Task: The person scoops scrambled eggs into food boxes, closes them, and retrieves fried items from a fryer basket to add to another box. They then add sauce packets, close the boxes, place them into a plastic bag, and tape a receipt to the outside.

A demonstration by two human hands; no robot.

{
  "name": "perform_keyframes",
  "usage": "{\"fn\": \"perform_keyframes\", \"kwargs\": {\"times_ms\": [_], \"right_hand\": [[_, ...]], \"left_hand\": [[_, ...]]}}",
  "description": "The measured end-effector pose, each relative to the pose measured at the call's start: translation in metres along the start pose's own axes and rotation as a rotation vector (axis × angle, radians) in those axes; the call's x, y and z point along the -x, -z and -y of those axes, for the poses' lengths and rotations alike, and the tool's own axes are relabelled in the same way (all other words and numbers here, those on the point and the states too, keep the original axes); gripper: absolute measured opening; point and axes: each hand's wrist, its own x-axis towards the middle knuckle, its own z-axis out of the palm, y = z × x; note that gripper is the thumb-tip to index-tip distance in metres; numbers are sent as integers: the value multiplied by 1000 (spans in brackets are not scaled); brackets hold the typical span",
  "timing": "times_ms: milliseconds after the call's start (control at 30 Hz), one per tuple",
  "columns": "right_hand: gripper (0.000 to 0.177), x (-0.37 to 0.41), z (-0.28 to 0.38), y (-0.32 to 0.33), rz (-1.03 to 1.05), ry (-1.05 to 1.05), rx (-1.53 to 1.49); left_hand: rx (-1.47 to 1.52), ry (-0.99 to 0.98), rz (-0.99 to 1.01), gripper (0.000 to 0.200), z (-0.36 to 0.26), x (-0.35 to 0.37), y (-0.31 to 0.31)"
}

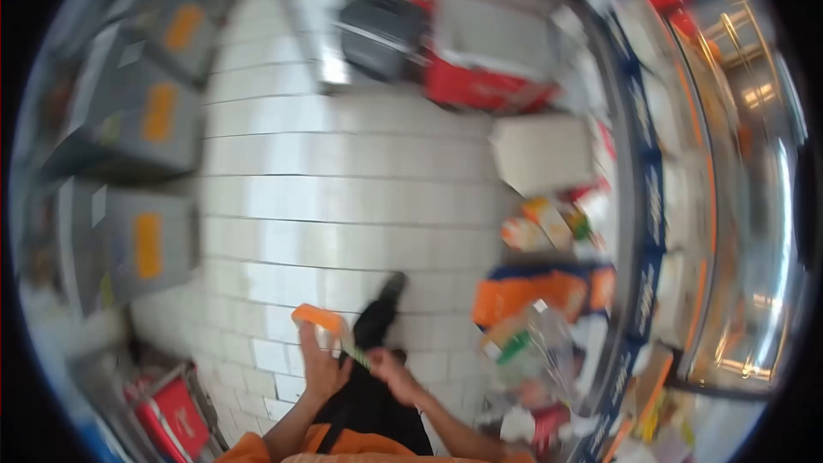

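Low in the head view, my left hand (321, 370) is wrapped round a small orange-and-white object (319, 318), its orange part on top. Blur hides exactly what kind of object it is. A narrow pale green-yellow strip (355, 351) runs from beside it towards my right hand (393, 374). The fingers of that hand are closed on the strip's near end. Both hands are in front of my body, over my dark trousers and one dark shoe (392, 286).
Grey bins with orange labels (148, 244) line the left side. Shelving (649, 206) runs along the right, with orange packages (530, 298) and clear plastic wrapping below. Red-and-grey boxes (489, 81) and a dark crate (381, 30) stand ahead on the tiled floor (343, 176).
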Motion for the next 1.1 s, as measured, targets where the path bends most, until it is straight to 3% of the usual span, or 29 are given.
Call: {"fn": "perform_keyframes", "kwargs": {"times_ms": [33,100,167,200,267,300,400,433,467,533,567,633,667,733,767,833,933,1100], "right_hand": [[49,43,56,-28,139,-8,382],[52,64,11,-56,381,-147,182],[53,87,43,-67,585,-198,386],[54,86,68,-75,641,-262,519],[55,99,107,-107,699,-289,617],[58,93,130,-139,699,-329,621],[72,72,158,-214,701,-212,886],[76,59,162,-235,731,-148,969],[76,61,175,-262,737,-148,1011],[79,59,198,-323,716,-271,638],[79,47,203,-349,724,-266,664],[75,10,215,-395,810,-165,769],[71,0,224,-423,796,-164,763],[71,-36,228,-472,837,-152,686],[70,-56,233,-492,871,-149,587],[69,-89,242,-537,849,-125,498],[66,-101,294,-609,899,-85,426],[63,-152,386,-734,969,143,323]], "left_hand": [[-17,-31,30,64,-13,11,50],[-326,-102,205,45,9,74,97],[-283,87,-31,39,23,145,137],[-284,75,-74,37,34,177,156],[-239,-13,-12,31,34,233,189],[-238,18,-69,31,46,244,211],[243,170,-79,32,66,291,237],[270,180,-113,32,73,304,245],[261,310,-218,34,85,314,257],[185,475,-545,29,119,334,262],[194,481,-570,29,138,343,263],[554,907,-881,29,180,354,266],[567,907,-900,29,212,358,259],[942,845,-1309,35,270,356,242],[970,856,-1323,35,289,348,240],[1363,633,-1468,41,309,353,273],[1475,950,-1401,42,292,347,364],[1428,788,-1537,45,376,319,396]]}}
